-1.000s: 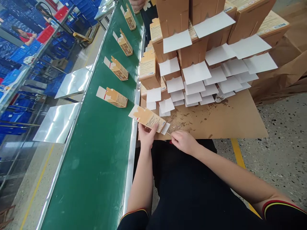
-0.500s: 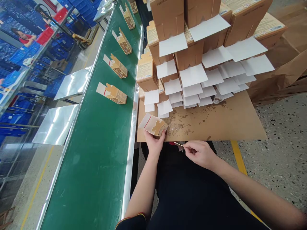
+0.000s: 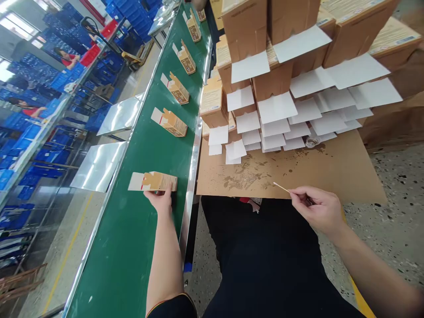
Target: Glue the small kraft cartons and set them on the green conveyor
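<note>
Swung leftward from the cardboard sheet (image 3: 344,176), the person's left hand (image 3: 161,203) grips a carton (image 3: 159,181), fingers curled round it, over the green belt (image 3: 112,234) (touching or not, I can't tell). The right hand (image 3: 318,210) pinches a white-tipped stick (image 3: 281,187), well apart. Best, I'd judge, to release it square, spaced behind the next carton (image 3: 174,123).

Green belt (image 3: 109,265), row of open cartons (image 3: 175,123), brown board (image 3: 347,170), stacked boxes (image 3: 244,37), clear dish (image 3: 311,141)
</note>
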Demonstrator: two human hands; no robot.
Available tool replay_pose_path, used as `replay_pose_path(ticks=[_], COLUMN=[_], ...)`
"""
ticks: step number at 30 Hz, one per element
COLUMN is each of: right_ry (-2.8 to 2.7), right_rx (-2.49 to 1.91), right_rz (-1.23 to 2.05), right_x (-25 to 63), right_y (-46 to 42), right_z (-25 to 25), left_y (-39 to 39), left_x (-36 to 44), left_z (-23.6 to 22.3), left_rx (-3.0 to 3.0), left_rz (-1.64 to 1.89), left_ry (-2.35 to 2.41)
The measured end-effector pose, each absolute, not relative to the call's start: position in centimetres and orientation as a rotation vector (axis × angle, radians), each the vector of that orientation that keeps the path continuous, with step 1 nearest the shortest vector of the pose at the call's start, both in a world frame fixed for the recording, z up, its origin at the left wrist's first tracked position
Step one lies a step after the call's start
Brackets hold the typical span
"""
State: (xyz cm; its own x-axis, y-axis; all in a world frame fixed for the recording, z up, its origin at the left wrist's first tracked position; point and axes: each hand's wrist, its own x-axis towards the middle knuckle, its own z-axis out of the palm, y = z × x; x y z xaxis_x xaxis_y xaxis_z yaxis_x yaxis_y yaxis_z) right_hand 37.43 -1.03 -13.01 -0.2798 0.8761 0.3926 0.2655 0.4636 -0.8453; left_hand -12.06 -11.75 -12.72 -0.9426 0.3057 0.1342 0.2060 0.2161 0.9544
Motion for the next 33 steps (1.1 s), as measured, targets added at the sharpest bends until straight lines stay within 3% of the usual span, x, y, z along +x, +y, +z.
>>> replay_pose_path(ticks=[5, 13, 23, 28, 33], right_ry=[-1.85, -1.877, -2.146, -2.024, -2.073], right_rx=[-0.977, -1.247, -1.221, -1.086, -0.945], right_rz=[0.755, 0.18, 0.398, 0.594, 0.751], right_x=[37.3, 43.3, 43.7, 40.3, 32.3], right_y=[-0.5, 8.2, 14.4, 8.1, 0.9], right_z=[-11.9, -10.1, -11.4, -11.4, -14.5], left_y=[-10.5, -6.2, -4.8, -4.5, -4.4], left_x=[-7.1, 4.2, 8.2, 8.3, 8.3], left_z=[-10.5, -12.3, -15.5, -16.2, -16.4], left_rx=[0.763, 0.758, 0.836, 0.864, 0.899], left_rz=[2.044, 1.74, 1.687, 1.67, 1.667], left_ry=[2.16, 1.658, 1.806, 1.811, 1.884])
